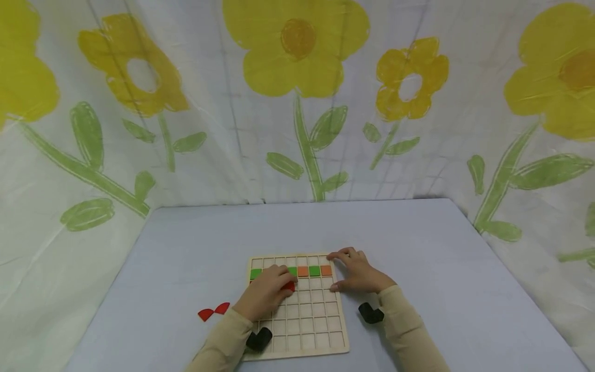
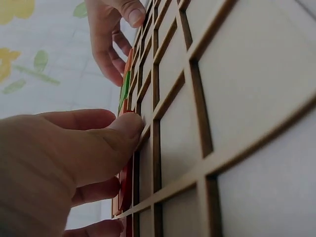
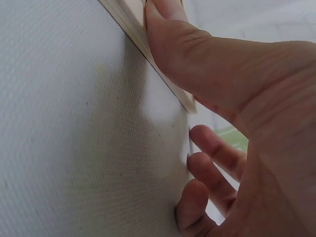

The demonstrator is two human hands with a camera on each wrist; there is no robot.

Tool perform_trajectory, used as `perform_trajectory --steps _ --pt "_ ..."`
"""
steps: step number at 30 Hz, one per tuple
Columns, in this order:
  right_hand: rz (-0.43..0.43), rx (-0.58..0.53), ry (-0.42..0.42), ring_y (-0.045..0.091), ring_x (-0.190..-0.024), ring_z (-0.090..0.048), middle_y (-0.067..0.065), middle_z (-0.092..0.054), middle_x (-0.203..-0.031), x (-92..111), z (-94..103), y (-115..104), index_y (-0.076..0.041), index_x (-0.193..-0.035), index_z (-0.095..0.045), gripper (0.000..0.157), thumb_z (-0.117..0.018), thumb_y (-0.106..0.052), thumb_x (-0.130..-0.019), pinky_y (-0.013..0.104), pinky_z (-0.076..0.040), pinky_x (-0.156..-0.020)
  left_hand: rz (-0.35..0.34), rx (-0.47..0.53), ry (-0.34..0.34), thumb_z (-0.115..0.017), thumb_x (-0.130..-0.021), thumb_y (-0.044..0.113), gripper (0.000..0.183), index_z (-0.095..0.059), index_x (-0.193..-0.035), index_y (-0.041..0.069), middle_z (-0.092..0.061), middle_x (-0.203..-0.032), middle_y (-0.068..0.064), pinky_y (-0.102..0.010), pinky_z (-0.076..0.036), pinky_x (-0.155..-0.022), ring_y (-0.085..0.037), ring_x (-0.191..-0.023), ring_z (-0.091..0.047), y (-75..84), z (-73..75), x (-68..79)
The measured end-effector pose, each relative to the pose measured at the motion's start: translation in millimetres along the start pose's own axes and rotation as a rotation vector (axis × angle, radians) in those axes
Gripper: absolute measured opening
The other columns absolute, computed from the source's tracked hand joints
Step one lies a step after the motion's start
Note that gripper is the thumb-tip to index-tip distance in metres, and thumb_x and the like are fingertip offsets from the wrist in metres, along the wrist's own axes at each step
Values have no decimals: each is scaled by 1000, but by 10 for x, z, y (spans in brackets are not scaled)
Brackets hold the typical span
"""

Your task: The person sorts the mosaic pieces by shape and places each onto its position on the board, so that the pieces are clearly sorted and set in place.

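A wooden grid board [image 1: 307,326] lies on the table. In the head view my left hand [image 1: 264,293] is over its left part, pinching a red piece [image 1: 289,285] against the grid below the row of coloured squares. The left wrist view shows only a sliver of that piece by the thumb; more red [image 2: 126,185] lies under the other fingers. At the board's upper right edge rests my right hand [image 1: 360,272], thumb and forefinger spread, touching the rim. In the right wrist view the thumb [image 3: 185,54] presses the board's side while other fingers hang loosely curved.
Green squares [image 1: 314,270] and orange squares [image 1: 326,270] sit in the board's second row, partly covered by the left hand. Two red fan-shaped pieces [image 1: 205,314] lie on the table left of the board. A flower-printed curtain [image 1: 209,170] stands behind the table.
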State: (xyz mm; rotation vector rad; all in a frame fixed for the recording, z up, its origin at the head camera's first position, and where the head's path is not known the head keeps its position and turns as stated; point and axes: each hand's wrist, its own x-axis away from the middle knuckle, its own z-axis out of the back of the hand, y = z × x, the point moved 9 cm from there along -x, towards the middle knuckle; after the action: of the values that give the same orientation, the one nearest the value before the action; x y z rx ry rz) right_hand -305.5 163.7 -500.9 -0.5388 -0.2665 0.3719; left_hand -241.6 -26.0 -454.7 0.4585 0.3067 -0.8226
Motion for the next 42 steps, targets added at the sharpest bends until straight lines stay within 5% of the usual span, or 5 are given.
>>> perform_trajectory --steps 9,33,37,42 --pt "17 -2 9 30 -114 -36 9 -38 -141 -24 11 13 -30 -135 -50 76 -83 -46 -68 53 -41 -91 184 -46 -25 -78 -80 23 21 -67 -98 18 -57 -92 4 -24 -46 -64 -9 -73 -51 -216 3 15" --pt "-15 -21 3 30 -117 -35 8 -37 -140 -22 -14 39 -30 -135 -49 79 -83 -47 -66 53 -40 -93 101 -63 14 -74 -83 12 10 -65 -88 13 -57 -89 -1 -26 -48 -64 -13 -75 -54 -133 32 -63" --pt "-11 -23 4 31 -118 -35 9 -37 -140 -16 -4 24 -30 -135 -50 78 -83 -46 -67 53 -40 -94 142 -67 22 -65 -84 1 12 -65 -86 13 -59 -87 -2 -26 -48 -62 -12 -73 -55 -170 178 28" --pt "-7 -45 -4 31 -119 -35 9 -37 -139 -8 -5 13 -29 -135 -49 78 -84 -45 -67 55 -39 -94 278 -127 -84 -58 -80 -8 24 -65 -87 14 -58 -85 0 -29 -47 -62 -13 -73 -55 -360 364 328"
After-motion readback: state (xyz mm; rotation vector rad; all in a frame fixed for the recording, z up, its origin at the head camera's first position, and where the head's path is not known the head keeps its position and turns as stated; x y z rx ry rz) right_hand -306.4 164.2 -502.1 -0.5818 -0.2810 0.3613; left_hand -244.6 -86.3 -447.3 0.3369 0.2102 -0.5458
